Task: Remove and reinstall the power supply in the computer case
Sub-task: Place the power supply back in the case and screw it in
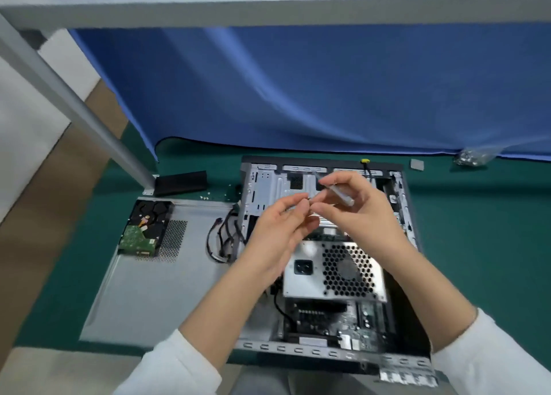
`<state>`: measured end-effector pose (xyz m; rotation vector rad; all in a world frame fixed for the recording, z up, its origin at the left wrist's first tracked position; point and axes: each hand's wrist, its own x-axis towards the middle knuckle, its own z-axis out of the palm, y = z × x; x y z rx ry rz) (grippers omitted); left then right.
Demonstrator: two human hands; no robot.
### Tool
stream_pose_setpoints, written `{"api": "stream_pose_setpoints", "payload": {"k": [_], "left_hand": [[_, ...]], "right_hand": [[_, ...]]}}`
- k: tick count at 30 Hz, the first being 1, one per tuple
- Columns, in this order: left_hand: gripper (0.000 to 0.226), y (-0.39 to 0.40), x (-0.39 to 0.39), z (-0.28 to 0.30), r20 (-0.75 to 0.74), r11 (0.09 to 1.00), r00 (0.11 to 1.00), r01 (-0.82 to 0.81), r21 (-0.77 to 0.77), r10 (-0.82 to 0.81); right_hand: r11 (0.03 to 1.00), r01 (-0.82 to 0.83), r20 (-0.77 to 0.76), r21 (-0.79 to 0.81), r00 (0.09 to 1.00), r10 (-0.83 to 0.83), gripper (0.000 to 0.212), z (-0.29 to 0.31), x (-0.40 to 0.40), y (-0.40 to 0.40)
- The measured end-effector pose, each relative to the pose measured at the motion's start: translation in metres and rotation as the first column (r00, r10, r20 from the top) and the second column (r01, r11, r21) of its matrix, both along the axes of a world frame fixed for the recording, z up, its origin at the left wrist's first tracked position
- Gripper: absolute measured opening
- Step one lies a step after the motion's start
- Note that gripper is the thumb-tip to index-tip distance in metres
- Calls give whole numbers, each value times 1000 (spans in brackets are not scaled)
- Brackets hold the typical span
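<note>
Right hand [354, 206] hovering above the open computer case [405, 215], fingers curled around a slim pale tool [341, 194] lying slantwise across them, index finger and thumb reaching toward the left hand. Left hand [283, 230] raised beside it, palm turned inward, fingertips pinching something tiny and dark right where both hands are meeting; too small and blurred to identify. Both wrists emerging from white sleeves [489, 362].

Sitting directly beneath the hands, inside the case: the power supply [334, 272], a silver box showing a honeycomb fan grille and a black socket on its upward face, tilted slightly rather than lying flush. Lying just nearer the viewer, the motherboard [337, 320], with a black cable [278, 305] curving along its left edge.

Resting on the green mat [477, 260] left of the case, touching its side: a grey side panel [143, 290], carrying a hard drive [143, 230] circuit-side up on its far left corner. Spilling from the case's left wall onto the panel, a bundle of dark cables [223, 239]. Hanging behind everything, a blue cloth [298, 90]; near its hem at far right, a small clear bag of screws [472, 157] and a little grey square [416, 164].
</note>
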<state>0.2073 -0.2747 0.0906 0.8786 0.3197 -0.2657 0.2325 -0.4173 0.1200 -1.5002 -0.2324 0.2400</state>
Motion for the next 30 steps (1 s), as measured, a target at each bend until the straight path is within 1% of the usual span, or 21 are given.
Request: {"api": "stream_pose_setpoints", "payload": {"k": [2, 5, 7, 8, 11, 14, 15, 16, 17, 18, 19, 20, 21, 23, 26, 28, 30], "left_hand": [[32, -17, -9, 5, -43, 999, 999, -23, -38, 21], [30, -40, -19, 9, -84, 1000, 996, -24, -17, 22], [35, -51, -25, 12, -76, 1000, 997, 8, 6, -8], [34, -56, -27, 13, -70, 999, 997, 29, 33, -27], [17, -64, -31, 14, -47, 984, 995, 95, 149, -89], [16, -64, -30, 13, 4, 958, 988, 149, 243, -155], [15, -64, -28, 13, 22, 940, 984, 160, 300, -175], [15, -62, -26, 10, 45, 897, 981, 153, 415, -188], [15, -60, -24, 4, 77, 801, 977, 117, 587, -199], [14, -57, -22, -2, 120, 646, 967, 54, 762, -223], [14, -54, -20, -7, 164, 478, 950, -18, 878, -265], [13, -52, -18, -13, 197, 344, 930, -83, 935, -311], [13, -50, -16, -20, 216, 263, 913, -127, 957, -345], [15, -50, -13, -32, 211, 185, 901, -150, 971, -380], [21, -54, -12, -47, 164, 52, 900, -157, 986, -403], [23, -56, -12, -50, 157, 6, 901, -168, 986, -405], [24, -55, -12, -52, 164, -7, 896, -183, 983, -412]], "right_hand": [[1000, -3, 11, -8, 1000, 3, 33, 4, -8, -21], [999, -9, 24, -41, 1000, 10, 34, 5, -17, -46], [999, -8, 31, -49, 999, 10, 33, 4, -22, -58], [998, -4, 38, -58, 999, 7, 33, 4, -24, -64], [994, -4, 50, -105, 999, 9, 32, 3, -26, -77], [985, -29, 44, -169, 998, 37, 22, -1, -27, -85], [983, -25, 36, -183, 999, 32, 17, -3, -27, -86], [983, -4, 27, -183, 1000, 9, 13, -5, -27, -87], [984, 31, 14, -173, 999, -29, 13, -7, -28, -87], [980, 78, 12, -184, 997, -78, 14, -11, -29, -89], [964, 131, 29, -230, 991, -128, 14, -15, -31, -91], [937, 170, 61, -306, 985, -159, 14, -20, -33, -93], [906, 187, 90, -379, 982, -164, 14, -25, -36, -95], [857, 175, 122, -484, 984, -132, 15, -34, -40, -97], [796, 131, 114, -591, 990, -79, 13, -40, -42, -93], [767, 116, 106, -631, 992, -63, 14, -43, -43, -92], [739, 109, 107, -664, 993, -50, 14, -45, -44, -91]]}}
